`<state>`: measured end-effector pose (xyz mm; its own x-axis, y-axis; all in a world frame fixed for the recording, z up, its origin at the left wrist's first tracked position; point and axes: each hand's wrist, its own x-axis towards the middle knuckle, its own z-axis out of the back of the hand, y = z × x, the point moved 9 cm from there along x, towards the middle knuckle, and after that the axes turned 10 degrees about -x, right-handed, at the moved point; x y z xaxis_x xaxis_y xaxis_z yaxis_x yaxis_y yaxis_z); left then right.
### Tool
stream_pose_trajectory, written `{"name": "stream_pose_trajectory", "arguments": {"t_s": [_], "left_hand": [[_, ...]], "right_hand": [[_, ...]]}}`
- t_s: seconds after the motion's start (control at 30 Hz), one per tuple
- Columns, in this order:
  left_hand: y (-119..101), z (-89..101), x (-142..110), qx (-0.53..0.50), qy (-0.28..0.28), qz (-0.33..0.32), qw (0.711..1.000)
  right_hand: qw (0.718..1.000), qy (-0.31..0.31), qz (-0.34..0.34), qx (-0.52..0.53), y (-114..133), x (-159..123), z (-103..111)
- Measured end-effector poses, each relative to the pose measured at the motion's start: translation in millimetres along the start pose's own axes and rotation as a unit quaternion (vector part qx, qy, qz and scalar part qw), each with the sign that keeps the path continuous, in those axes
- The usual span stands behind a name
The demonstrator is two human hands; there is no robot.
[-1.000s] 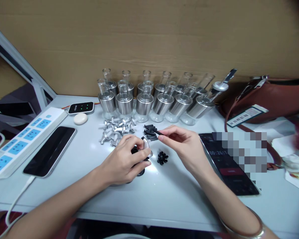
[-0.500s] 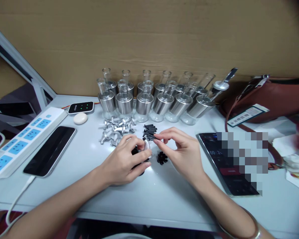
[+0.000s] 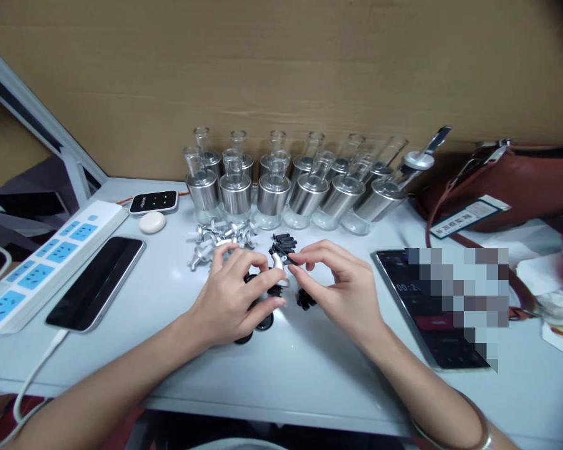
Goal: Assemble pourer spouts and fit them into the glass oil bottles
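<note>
A silver spout piece (image 3: 278,272) is gripped by the left hand (image 3: 234,292); at its one o'clock, a thin black stick (image 3: 284,256) is pinched by the right hand (image 3: 341,275); silver parts (image 3: 216,240) are strewn at ten o'clock, bottles (image 3: 273,195) ranged at twelve

bottles (image 3: 274,195): behind fittings (image 3: 223,237) | left phone (image 3: 98,281): right of power strip (image 3: 55,265) | bag (image 3: 530,194): right of bottles
</note>
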<state>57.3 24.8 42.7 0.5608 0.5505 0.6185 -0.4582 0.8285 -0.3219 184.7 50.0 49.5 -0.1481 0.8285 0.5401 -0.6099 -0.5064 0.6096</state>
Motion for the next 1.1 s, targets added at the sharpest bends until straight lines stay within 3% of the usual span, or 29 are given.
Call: {"name": "stream_pose_trajectory", "arguments": {"t_s": [0.77, 1.1], "left_hand": [[3.2, -8.1, -2.2, -0.022, 0.033, 0.008, 0.999], [2.2, -2.1, -2.6, -0.018, 0.001, -0.003, 1.0]], "right_hand": [[1.0, 0.001, 0.02, 0.02, 0.8, -1.3, 0.4], [0.995, 0.058, 0.064, 0.054, 9.6, -1.5, -7.8]]}}
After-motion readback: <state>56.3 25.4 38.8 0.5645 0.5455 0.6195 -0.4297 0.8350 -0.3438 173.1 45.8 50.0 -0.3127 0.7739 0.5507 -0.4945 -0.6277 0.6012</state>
